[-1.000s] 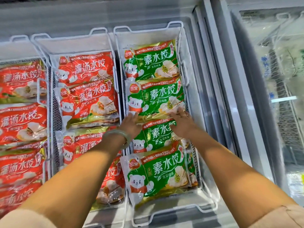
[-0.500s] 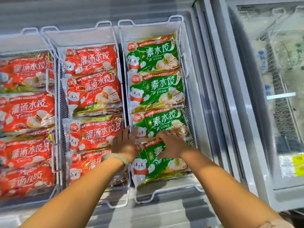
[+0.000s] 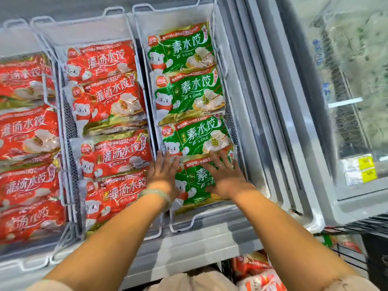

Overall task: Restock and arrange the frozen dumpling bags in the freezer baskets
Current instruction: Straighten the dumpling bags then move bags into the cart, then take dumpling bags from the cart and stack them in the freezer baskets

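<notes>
Through the head camera I looked down into an open chest freezer holding three white wire baskets side by side. The right basket (image 3: 174,19) carried four green dumpling bags in a shingled row running away from me, and the nearest green bag (image 3: 197,178) lay at the front end, its top edge tucked just under the third green bag (image 3: 195,137).

Both hands lay on that nearest bag. The left hand (image 3: 162,172) was flat with straight, slightly spread fingers over the bag's left edge, right beside the basket wall, and there was a pale bracelet (image 3: 156,193) on its wrist. The right hand (image 3: 225,175) was equally flat and spread on the bag's right half. Neither hand gripped anything; they pressed palm-down.

The middle basket (image 3: 84,28) held red dumpling bags (image 3: 113,152) in the same overlapping order, and the left basket did too. More bags (image 3: 256,269) showed below the freezer's front edge, though I could not tell what held them.

I judged this to be the settling step, with the front green bag being flattened and squared into its row. The next move would call for a light, even push so that the bag sits straight without riding up over its neighbour, and then a reach down for fresh stock.
</notes>
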